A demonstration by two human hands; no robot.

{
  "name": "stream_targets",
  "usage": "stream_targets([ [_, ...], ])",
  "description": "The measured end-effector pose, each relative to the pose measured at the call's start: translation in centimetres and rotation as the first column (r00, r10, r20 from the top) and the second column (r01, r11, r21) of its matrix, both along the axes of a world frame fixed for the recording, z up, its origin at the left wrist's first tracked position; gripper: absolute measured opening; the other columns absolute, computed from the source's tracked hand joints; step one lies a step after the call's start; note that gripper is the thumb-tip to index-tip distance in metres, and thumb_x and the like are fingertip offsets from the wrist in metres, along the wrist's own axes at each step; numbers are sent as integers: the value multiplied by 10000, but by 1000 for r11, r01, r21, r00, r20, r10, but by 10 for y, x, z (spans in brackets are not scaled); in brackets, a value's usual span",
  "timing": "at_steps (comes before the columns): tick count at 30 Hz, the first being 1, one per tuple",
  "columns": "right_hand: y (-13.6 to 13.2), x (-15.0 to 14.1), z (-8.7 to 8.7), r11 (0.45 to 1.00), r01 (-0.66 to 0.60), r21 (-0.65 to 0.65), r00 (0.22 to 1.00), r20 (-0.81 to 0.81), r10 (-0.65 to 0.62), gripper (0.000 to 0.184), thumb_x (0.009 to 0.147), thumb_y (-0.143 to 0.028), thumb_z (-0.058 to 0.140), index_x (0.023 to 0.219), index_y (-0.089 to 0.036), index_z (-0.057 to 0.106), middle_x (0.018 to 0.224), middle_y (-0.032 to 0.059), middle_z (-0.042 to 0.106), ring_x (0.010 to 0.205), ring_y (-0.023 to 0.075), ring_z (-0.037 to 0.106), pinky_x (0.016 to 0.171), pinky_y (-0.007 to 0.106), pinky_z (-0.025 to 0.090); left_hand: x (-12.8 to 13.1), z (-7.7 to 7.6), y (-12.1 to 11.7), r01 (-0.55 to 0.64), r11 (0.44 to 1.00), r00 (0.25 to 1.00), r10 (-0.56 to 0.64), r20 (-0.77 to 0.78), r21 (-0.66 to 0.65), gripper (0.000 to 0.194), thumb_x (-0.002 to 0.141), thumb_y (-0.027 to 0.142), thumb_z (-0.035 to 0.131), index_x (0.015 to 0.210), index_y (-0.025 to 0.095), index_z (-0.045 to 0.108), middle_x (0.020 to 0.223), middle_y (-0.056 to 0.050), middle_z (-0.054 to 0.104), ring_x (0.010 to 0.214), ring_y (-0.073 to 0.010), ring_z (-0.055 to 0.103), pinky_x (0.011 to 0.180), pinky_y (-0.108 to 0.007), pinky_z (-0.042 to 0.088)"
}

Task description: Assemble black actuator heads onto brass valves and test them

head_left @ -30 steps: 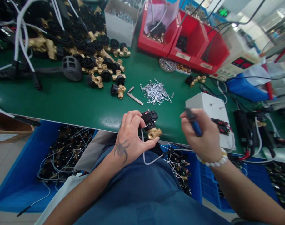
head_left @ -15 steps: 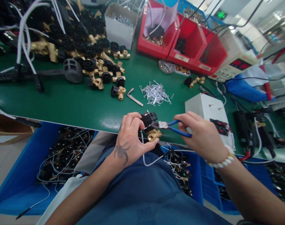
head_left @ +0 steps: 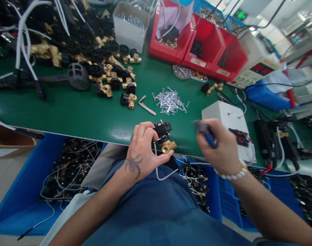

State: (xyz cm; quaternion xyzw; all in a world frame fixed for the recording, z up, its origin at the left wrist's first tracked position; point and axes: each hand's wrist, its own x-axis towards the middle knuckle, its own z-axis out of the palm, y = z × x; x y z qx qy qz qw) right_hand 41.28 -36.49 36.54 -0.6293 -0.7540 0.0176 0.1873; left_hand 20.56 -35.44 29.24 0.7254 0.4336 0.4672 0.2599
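My left hand (head_left: 145,147) grips a brass valve with a black actuator head (head_left: 164,135) at the front edge of the green bench. The thumb presses on the brass body, and a white cable hangs down from the black part. To its right, my right hand (head_left: 219,145) is closed round blue-handled pliers (head_left: 209,136), smeared by motion. The pliers' jaws point to the upper left, apart from the valve. Just beyond the valve lies a pile of silver cotter-type pins (head_left: 170,101), with a bent metal key-like tool (head_left: 146,106) beside it.
Many brass valves with black caps (head_left: 115,83) crowd the bench's left side. Red bins (head_left: 181,56) and a white box of pins (head_left: 130,34) stand behind. A grey switch box (head_left: 216,116) sits right of my right hand. Below the edge are blue crates (head_left: 14,201) with cabled parts.
The pliers have come off the valve. My right hand has turned them upward and drawn them slightly right. My left hand stays in place with the valve.
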Motion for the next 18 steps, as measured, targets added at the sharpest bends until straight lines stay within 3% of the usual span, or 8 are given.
stream_targets([
  [2,2,0,1,967,-93,-239,980,147,131,145,826,-135,520,910,-201,617,776,34,617,626,150,545,563,271,400,0,0,0,2,1000,1000,-2,-8,3,416,695,233,808,845,229,420,1102,-92,541,1045,-264,535,913,-451,515],
  [3,3,1,3,952,-106,-287,968,188,165,163,816,-125,522,918,-200,625,793,43,627,649,161,560,574,275,407,0,0,0,0,1000,1000,0,-10,0,415,697,235,807,845,230,419,1103,-91,540,1050,-265,535,915,-453,515],
  [6,4,2,8,999,5,-38,991,137,0,203,853,-144,501,1004,-209,621,810,48,616,666,172,563,610,290,430,0,0,0,-7,1000,1000,7,-6,-11,429,687,236,817,846,236,418,1115,-84,540,1060,-264,537,923,-457,517],
  [8,4,1,9,999,38,2,996,86,-38,193,843,-138,507,988,-212,610,781,35,602,631,160,541,597,283,422,0,0,0,-11,1000,1000,11,-7,-5,435,680,236,821,844,236,418,1108,-81,542,1053,-262,541,918,-453,520],
  [12,5,2,2,941,-87,-328,987,98,125,181,762,-96,546,900,-198,603,799,37,622,656,154,558,596,273,416,0,-1,1,-20,1000,1000,20,-5,11,424,679,229,822,836,230,428,1096,-83,547,1042,-257,547,904,-440,525],
  [15,11,6,-13,975,-39,-219,978,-208,-7,106,831,-191,563,932,-211,589,806,21,604,703,156,579,654,291,458,0,-3,0,-24,999,999,25,36,-21,423,668,234,831,836,222,443,1099,-80,550,1060,-260,554,900,-444,530],
  [16,13,6,-21,985,-9,-174,924,-379,-58,82,854,-242,573,933,-222,572,773,4,586,692,151,578,663,294,469,-1,-3,0,-32,999,998,35,55,-42,417,671,241,830,839,219,448,1096,-78,549,1064,-261,557,893,-443,532],
  [18,18,6,-41,990,20,-142,722,-683,-112,120,881,-330,581,933,-240,522,701,-33,545,653,135,569,682,298,488,-5,-2,0,-68,995,993,75,87,-78,393,692,257,815,845,214,456,1086,-76,541,1061,-256,565,869,-430,539],
])
